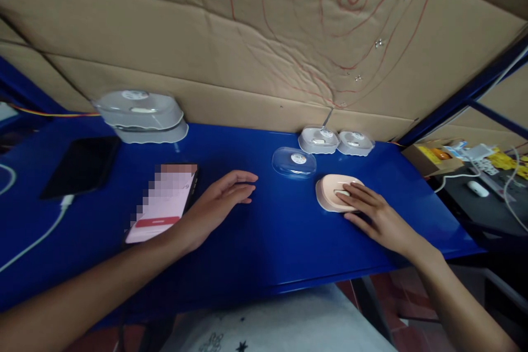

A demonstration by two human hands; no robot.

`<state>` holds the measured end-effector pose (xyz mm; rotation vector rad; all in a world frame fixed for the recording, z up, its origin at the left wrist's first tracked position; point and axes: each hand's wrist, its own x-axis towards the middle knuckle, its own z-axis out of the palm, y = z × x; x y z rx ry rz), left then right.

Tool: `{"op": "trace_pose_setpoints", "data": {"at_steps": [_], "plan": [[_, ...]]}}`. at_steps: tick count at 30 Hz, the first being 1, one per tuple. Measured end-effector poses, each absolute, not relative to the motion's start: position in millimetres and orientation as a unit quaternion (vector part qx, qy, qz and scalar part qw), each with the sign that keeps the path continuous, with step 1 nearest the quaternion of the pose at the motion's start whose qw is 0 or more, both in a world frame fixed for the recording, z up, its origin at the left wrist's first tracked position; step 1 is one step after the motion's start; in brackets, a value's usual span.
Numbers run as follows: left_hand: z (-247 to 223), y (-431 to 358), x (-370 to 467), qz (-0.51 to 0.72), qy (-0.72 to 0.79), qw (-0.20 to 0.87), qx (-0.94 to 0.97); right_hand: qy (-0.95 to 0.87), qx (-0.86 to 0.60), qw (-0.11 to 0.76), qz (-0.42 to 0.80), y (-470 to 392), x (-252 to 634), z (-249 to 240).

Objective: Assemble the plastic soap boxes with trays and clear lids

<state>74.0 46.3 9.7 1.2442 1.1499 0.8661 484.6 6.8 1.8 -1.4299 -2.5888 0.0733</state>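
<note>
My right hand (375,212) is over a peach oval box (325,195) with a translucent lower edge. Its fingers reach across the top to a small cream-coloured piece (341,192) in the middle, while the thumb lies at the near rim. A clear oval lid (284,162) with a round white sticker rests on the blue table just behind and left of the box. My left hand (225,195) holds nothing; its fingers stretch to the right over the table, beside a phone (159,223) with a lit pink screen.
Two small grey lidded boxes (317,143) (355,144) stand against the cardboard wall (165,38), and larger grey ones are stacked (152,133) at the left. A dark phone (82,165) with a white cable lies far left. Right of the blue table (264,253), another surface bears a white mouse (477,188).
</note>
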Motion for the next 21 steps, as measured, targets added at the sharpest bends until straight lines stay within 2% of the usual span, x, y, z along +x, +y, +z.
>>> {"op": "trace_pose_setpoints", "data": {"at_steps": [4, 8, 10, 14, 16, 19, 21], "plan": [[0, 40, 73, 0.303, 0.444, 0.505, 0.675, -0.906, -0.405, 0.089, 0.079, 18, 432, 16], [-12, 34, 74, 0.237, 0.446, 0.328, 0.798, -0.91, -0.358, 0.191, 0.084, 62, 389, 22], [-15, 35, 73, 0.224, 0.449, 0.292, 0.814, -0.895, -0.388, 0.214, 0.057, 89, 384, 14], [-11, 38, 67, 0.209, 0.443, 0.309, 0.815, -0.881, -0.433, 0.182, 0.061, 119, 389, -11], [-4, 38, 63, 0.2, 0.439, 0.328, 0.812, -0.866, -0.443, 0.213, 0.091, 118, 391, -17], [4, 37, 58, 0.19, 0.454, 0.351, 0.797, -0.809, -0.464, 0.297, 0.204, 98, 385, -13], [3, 39, 58, 0.196, 0.475, 0.361, 0.778, -0.775, -0.446, 0.324, 0.308, 80, 375, -7]]}}
